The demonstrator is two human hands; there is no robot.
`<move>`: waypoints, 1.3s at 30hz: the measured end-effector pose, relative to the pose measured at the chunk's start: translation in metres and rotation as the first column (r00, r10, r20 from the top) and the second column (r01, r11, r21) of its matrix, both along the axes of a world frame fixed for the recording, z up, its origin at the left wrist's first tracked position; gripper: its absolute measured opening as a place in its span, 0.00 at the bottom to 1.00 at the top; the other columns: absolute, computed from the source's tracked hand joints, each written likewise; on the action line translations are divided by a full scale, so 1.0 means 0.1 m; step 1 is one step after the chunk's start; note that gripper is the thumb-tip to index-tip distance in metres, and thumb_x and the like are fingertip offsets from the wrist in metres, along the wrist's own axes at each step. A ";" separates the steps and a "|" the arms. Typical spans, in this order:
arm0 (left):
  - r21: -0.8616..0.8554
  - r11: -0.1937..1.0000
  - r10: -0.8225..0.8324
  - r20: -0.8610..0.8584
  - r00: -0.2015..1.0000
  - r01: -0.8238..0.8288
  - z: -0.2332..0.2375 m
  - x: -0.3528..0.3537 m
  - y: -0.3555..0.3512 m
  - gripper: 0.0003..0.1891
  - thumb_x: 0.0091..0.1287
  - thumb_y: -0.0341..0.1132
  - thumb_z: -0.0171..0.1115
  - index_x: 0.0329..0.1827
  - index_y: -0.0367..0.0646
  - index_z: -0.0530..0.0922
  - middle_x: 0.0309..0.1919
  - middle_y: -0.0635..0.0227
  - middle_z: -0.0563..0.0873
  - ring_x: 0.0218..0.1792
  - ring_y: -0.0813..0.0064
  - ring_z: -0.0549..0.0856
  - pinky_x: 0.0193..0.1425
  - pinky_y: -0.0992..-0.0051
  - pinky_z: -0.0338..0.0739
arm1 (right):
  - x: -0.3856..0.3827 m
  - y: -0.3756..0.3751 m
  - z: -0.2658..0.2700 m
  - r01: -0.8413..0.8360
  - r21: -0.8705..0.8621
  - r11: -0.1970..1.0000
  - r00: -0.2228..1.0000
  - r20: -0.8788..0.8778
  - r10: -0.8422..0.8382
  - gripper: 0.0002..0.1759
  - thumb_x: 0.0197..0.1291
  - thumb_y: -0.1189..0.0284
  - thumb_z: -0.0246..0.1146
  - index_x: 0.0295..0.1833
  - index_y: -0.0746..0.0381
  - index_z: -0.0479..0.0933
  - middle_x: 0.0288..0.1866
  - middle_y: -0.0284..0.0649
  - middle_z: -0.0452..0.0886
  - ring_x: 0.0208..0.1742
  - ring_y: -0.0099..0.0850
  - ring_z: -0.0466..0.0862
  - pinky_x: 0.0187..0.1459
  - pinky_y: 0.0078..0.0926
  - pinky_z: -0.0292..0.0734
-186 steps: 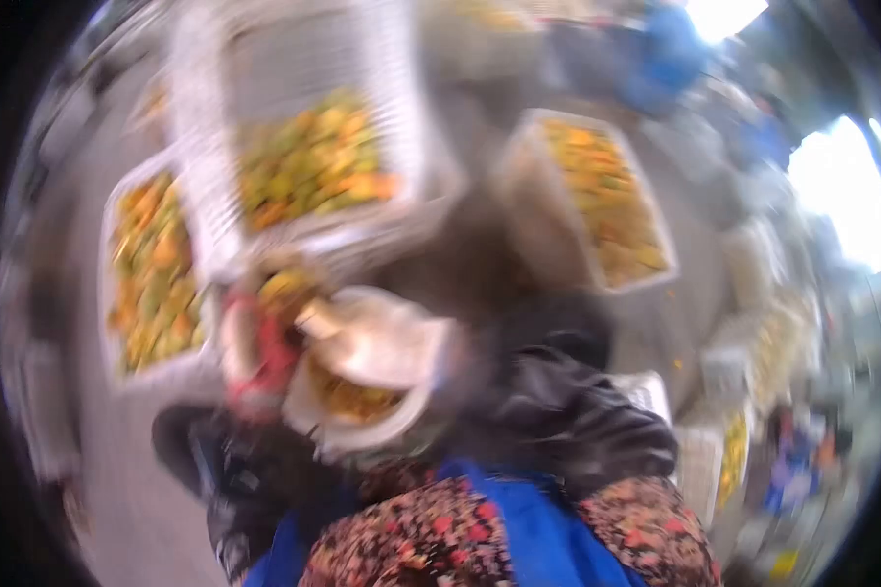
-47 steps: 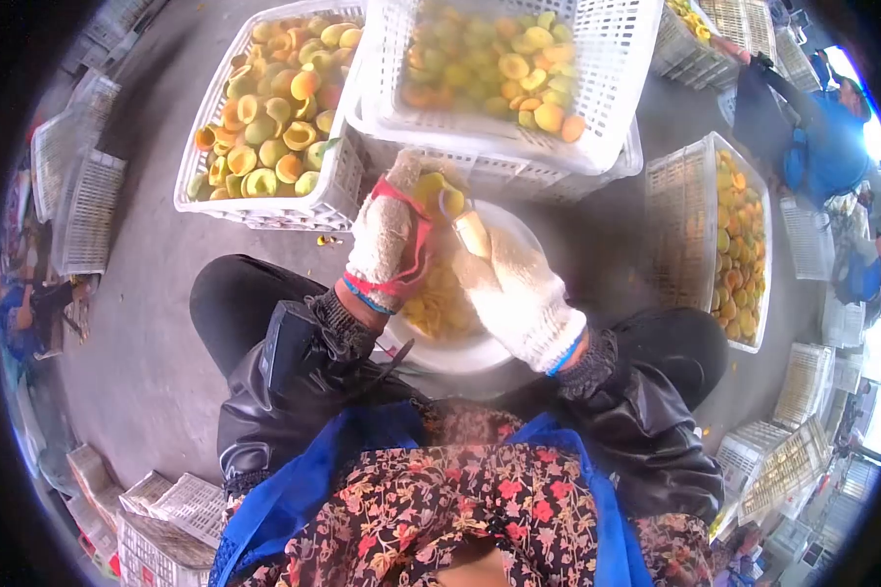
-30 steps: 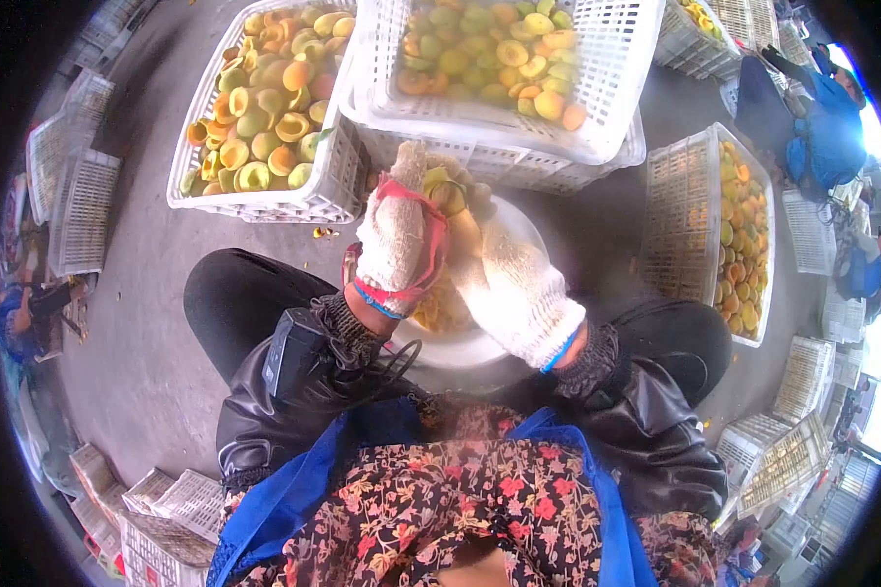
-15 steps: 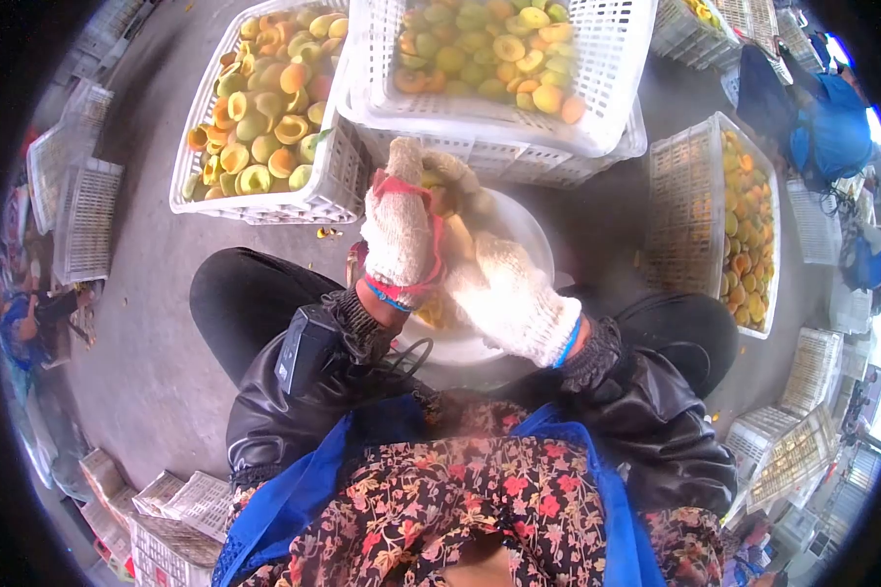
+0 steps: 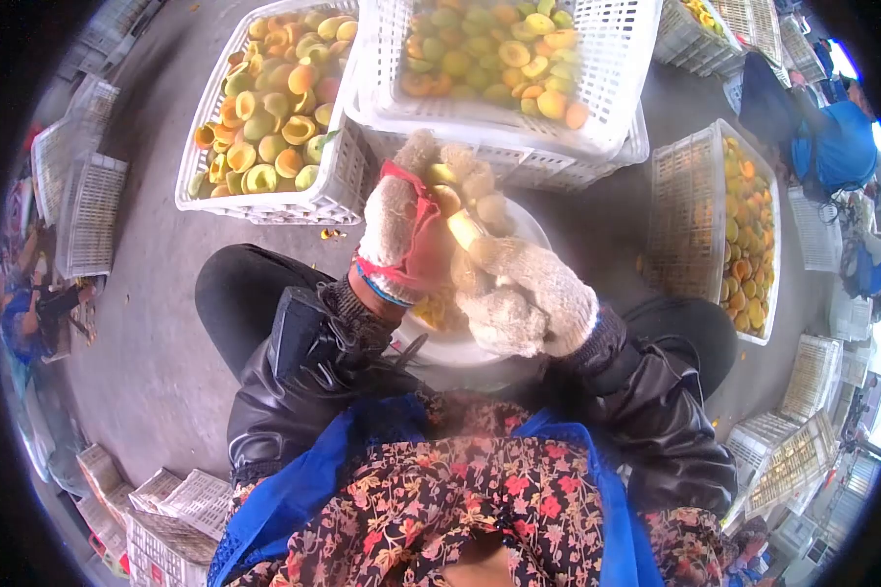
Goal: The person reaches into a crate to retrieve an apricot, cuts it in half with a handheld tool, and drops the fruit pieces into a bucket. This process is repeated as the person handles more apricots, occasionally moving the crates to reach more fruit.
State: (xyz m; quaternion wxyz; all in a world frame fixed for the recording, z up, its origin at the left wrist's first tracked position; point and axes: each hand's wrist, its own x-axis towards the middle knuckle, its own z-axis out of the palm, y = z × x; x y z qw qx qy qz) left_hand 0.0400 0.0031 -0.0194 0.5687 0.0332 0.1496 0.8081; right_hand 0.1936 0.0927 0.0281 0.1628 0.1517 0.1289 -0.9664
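My left hand, in a pale knitted glove with a red patch, is closed around a yellow-green apricot above a white basin. My right hand, gloved too, grips a small tool with a short, pale yellow handle. The handle points up toward the fruit; its working end is hidden or blurred. Both hands are close together, the right one slightly lower. Yellow fruit pieces show in the basin under my wrists.
A white crate of halved apricots stands ahead on the left. Stacked crates with more fruit are straight ahead, and another crate is at the right. A person in blue is at the far right. Several crates line the left.
My right hand has turned and shifted slightly right, its fingers curled upward. The pale handle and the apricot now show more plainly between the gloves. My left hand stays nearly in place.
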 end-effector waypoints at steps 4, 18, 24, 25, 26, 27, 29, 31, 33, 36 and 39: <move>-0.086 0.992 0.080 -0.151 0.985 -0.094 0.14 0.04 -0.07 0.18 0.74 0.45 0.52 0.56 0.40 0.74 0.46 0.60 0.83 0.48 0.62 0.84 0.54 0.61 0.81 | -0.04 -0.02 0.12 -0.007 0.380 0.925 0.997 0.073 -0.022 0.16 0.70 0.58 0.55 0.39 0.60 0.74 0.16 0.30 0.67 0.09 0.23 0.64 0.11 0.21 0.58; 0.175 0.392 -0.744 -0.518 -0.422 -0.903 0.14 -1.81 -0.22 0.13 0.65 0.39 0.62 0.49 0.45 0.79 0.35 0.59 0.84 0.31 0.63 0.84 0.36 0.67 0.78 | 0.21 -0.09 -0.27 0.231 0.743 -0.628 0.741 0.284 0.609 0.12 0.55 0.71 0.57 0.41 0.62 0.83 0.32 0.44 0.83 0.33 0.43 0.87 0.28 0.44 0.80; 0.290 0.309 -0.593 -0.686 -0.422 -0.906 0.69 -1.27 0.59 0.16 0.56 0.32 0.68 0.49 0.48 0.82 0.32 0.62 0.88 0.28 0.65 0.87 0.34 0.69 0.81 | 0.11 -0.17 -0.25 0.012 0.698 -0.716 0.768 0.453 0.453 0.10 0.53 0.71 0.58 0.40 0.58 0.81 0.33 0.38 0.81 0.34 0.39 0.84 0.31 0.38 0.79; 0.207 0.487 -0.348 -0.845 -0.406 -0.849 0.45 -1.27 0.78 0.15 0.56 0.31 0.67 0.48 0.48 0.82 0.33 0.61 0.87 0.31 0.65 0.87 0.37 0.69 0.81 | 0.11 -0.16 -0.25 -0.113 0.714 -0.691 0.719 0.538 0.439 0.10 0.54 0.72 0.57 0.41 0.59 0.81 0.33 0.38 0.81 0.34 0.39 0.84 0.32 0.38 0.79; 0.210 0.589 -0.415 -0.750 -0.514 -0.781 0.50 -1.05 0.97 0.12 0.57 0.31 0.65 0.44 0.48 0.83 0.33 0.61 0.87 0.35 0.63 0.87 0.40 0.68 0.81 | 0.27 -0.18 -0.48 0.116 0.777 -0.619 0.871 0.220 0.439 0.10 0.54 0.70 0.58 0.37 0.63 0.79 0.24 0.44 0.81 0.26 0.43 0.84 0.28 0.40 0.78; 0.186 0.631 -0.529 -0.608 -0.593 -0.753 0.19 -1.18 1.21 0.09 0.57 0.31 0.64 0.41 0.49 0.82 0.33 0.61 0.88 0.36 0.63 0.86 0.42 0.67 0.80 | 0.32 -0.20 -0.50 0.114 0.773 -0.624 0.873 0.222 0.434 0.10 0.54 0.70 0.58 0.37 0.63 0.79 0.24 0.44 0.81 0.26 0.43 0.84 0.28 0.40 0.78; 0.022 0.660 -0.634 -0.521 -0.572 -0.751 0.13 -1.14 1.44 0.09 0.59 0.32 0.61 0.42 0.45 0.82 0.34 0.57 0.87 0.37 0.60 0.86 0.45 0.66 0.79 | 0.30 -0.21 -0.52 0.181 0.752 -0.634 0.891 0.147 0.429 0.10 0.55 0.71 0.56 0.39 0.65 0.78 0.26 0.46 0.83 0.26 0.44 0.84 0.28 0.40 0.78; -0.214 0.629 -0.778 -0.150 -0.611 -0.748 -0.32 -1.35 1.75 0.11 0.61 0.34 0.56 0.44 0.40 0.80 0.36 0.53 0.87 0.37 0.57 0.86 0.46 0.64 0.79 | 0.26 -0.18 -0.39 0.104 0.760 -0.642 0.863 0.252 0.438 0.11 0.57 0.71 0.55 0.40 0.66 0.78 0.27 0.46 0.83 0.27 0.43 0.85 0.28 0.39 0.78; -0.087 0.646 -0.763 -0.091 -0.640 -0.758 -0.50 -1.55 1.95 0.13 0.62 0.35 0.55 0.46 0.38 0.80 0.39 0.49 0.86 0.38 0.55 0.86 0.48 0.64 0.80 | 0.18 -0.13 -0.26 -0.054 0.777 -0.628 0.825 0.389 0.411 0.09 0.58 0.70 0.55 0.39 0.61 0.79 0.29 0.40 0.81 0.28 0.38 0.84 0.24 0.40 0.78; 0.233 0.652 -0.736 -0.035 -0.676 -0.722 -0.78 -1.93 2.20 0.16 0.62 0.35 0.54 0.50 0.36 0.79 0.47 0.45 0.82 0.43 0.52 0.85 0.51 0.62 0.80 | 0.19 -0.10 -0.36 -0.119 0.817 -0.564 0.876 0.354 0.329 0.09 0.59 0.67 0.56 0.37 0.60 0.78 0.28 0.40 0.81 0.25 0.39 0.84 0.21 0.40 0.77; 0.284 0.605 -0.757 0.495 -0.427 -0.744 -1.53 -2.58 2.43 0.22 0.62 0.36 0.56 0.60 0.39 0.75 0.59 0.46 0.75 0.57 0.53 0.79 0.56 0.61 0.78 | 0.24 -0.09 -0.47 -0.129 0.874 -0.468 0.901 0.300 0.312 0.12 0.59 0.64 0.57 0.39 0.61 0.78 0.28 0.42 0.81 0.25 0.39 0.84 0.22 0.41 0.77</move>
